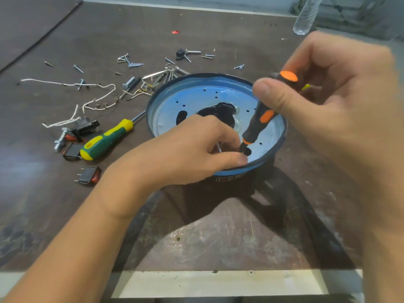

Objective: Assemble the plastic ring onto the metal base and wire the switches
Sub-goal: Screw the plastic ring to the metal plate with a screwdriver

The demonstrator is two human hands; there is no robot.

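Observation:
A round metal base [175, 99] with blue protective film lies dish-up in the middle of the table, a black plastic ring [231, 178] showing under its near rim. My right hand [332, 110] grips a black and orange screwdriver [260, 119], its tip down at a hole near the base's front edge. My left hand [194, 149] reaches into the base beside that tip, fingers curled and pinching something small that I cannot make out. Black rocker switches with red buttons [88, 176] lie on the table to the left, next to white wires [96, 99].
A green and yellow screwdriver [107, 139] lies left of the base. Loose screws [129, 61], bolts and metal parts are scattered behind it. A clear plastic bottle [306, 15] stands at the back right. The table's near edge [218, 283] is close to me.

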